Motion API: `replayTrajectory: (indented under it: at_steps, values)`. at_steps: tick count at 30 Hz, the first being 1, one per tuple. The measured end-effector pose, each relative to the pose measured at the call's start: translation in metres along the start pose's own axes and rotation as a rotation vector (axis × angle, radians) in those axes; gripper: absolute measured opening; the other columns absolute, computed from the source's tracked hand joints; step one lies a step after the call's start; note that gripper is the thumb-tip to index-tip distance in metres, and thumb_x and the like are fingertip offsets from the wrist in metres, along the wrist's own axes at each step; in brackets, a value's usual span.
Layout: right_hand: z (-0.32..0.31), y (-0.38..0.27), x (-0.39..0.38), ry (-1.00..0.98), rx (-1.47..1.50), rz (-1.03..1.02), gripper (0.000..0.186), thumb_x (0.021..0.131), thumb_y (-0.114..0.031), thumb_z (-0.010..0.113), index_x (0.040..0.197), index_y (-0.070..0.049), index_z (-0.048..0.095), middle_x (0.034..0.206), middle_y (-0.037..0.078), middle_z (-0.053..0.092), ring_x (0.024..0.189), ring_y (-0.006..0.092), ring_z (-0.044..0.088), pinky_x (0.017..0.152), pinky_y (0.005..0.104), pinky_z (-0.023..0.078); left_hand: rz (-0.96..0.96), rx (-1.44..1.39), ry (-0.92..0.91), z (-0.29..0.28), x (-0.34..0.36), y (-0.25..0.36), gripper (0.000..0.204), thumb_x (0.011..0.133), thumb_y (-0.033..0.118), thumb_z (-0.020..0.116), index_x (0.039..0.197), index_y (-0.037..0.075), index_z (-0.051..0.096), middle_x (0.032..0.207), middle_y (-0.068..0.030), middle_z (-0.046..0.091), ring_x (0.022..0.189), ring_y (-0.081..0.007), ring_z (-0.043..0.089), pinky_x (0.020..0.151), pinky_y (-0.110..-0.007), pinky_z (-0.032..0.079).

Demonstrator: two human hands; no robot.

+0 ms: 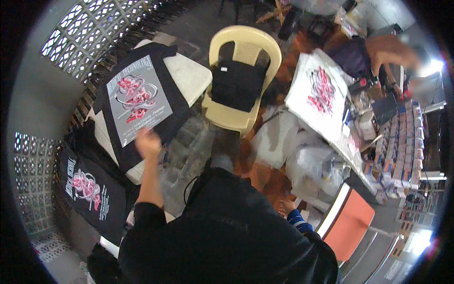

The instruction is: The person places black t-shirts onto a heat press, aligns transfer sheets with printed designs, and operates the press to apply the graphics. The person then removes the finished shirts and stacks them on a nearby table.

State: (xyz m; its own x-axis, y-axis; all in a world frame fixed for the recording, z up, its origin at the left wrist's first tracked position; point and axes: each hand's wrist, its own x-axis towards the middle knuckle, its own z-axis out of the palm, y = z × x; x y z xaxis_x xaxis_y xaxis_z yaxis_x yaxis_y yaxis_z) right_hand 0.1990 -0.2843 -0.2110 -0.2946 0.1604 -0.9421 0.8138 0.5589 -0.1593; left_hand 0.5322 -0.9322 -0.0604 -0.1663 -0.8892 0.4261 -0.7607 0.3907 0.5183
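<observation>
My left hand [149,143] is closed, its fingers curled, over the lower edge of a grey sheet [161,99] with a pink-and-white design. Whether it pinches the sheet or anything else is hidden by blur. Under the sheet lies a black T-shirt [177,111], spread on a white table [187,75]. Low beside my body on the right, a hand [286,206], apparently my right hand, shows past a blue-and-white banded covering at the wrist. Its fingers are too small and blurred to read.
Black printed shirts [94,189] hang at left. Folded black cloth [239,85] sits on a cream plastic chair [243,38] ahead. At right, a table holds a white printed sheet [309,71], near a bending co-worker [388,49]. Plastic bags [307,170] and an orange-red panel [347,225] stand closer.
</observation>
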Motion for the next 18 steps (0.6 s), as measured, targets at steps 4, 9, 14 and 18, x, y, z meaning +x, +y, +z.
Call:
replayTrajectory:
  at_steps: [4, 9, 14, 18]
  values:
    - [0.011, 0.035, -0.052, -0.115, -0.294, -0.147, 0.025, 0.096, -0.025, 0.062, 0.113, -0.008, 0.069, 0.100, 0.009, 0.070, 0.085, 0.0264, 0.070, 0.071, 0.0419, 0.057, 0.165, -0.370, -0.691, 0.153, 0.009, 0.155, 0.026, 0.089, 0.020, 0.067, 0.108, 0.002, 0.070, 0.105, -0.0189, 0.071, 0.098, -0.0387, 0.068, 0.088, -0.043, 0.054]
    - [0.059, 0.026, -0.107, 0.026, 0.014, -0.351, 0.023, 0.099, -0.018, 0.066, 0.116, -0.002, 0.066, 0.088, 0.008, 0.069, 0.075, 0.0187, 0.069, 0.059, 0.0356, 0.057, -0.370, -0.582, -0.802, 0.357, 0.073, 0.183, 0.031, 0.092, 0.027, 0.069, 0.115, 0.006, 0.067, 0.106, -0.0136, 0.071, 0.095, -0.0348, 0.068, 0.088, -0.047, 0.052]
    - [0.129, 0.037, -0.146, 0.173, 0.146, -0.315, 0.029, 0.097, -0.021, 0.069, 0.116, 0.002, 0.069, 0.101, 0.014, 0.074, 0.088, 0.0214, 0.073, 0.074, 0.0315, 0.058, -1.491, -1.032, -0.442, 0.398, 0.122, 0.231, 0.038, 0.100, 0.036, 0.063, 0.115, 0.001, 0.063, 0.102, -0.0091, 0.066, 0.094, -0.0263, 0.064, 0.084, -0.039, 0.051]
    - [0.159, 0.042, -0.139, 0.209, -0.190, -0.393, 0.039, 0.092, -0.029, 0.074, 0.113, 0.004, 0.070, 0.099, 0.014, 0.076, 0.092, 0.0215, 0.073, 0.082, 0.0336, 0.056, -0.768, -0.539, -0.320, 0.438, 0.120, 0.230, 0.033, 0.094, 0.027, 0.073, 0.112, 0.002, 0.062, 0.102, -0.0120, 0.065, 0.097, -0.0244, 0.065, 0.085, -0.039, 0.052]
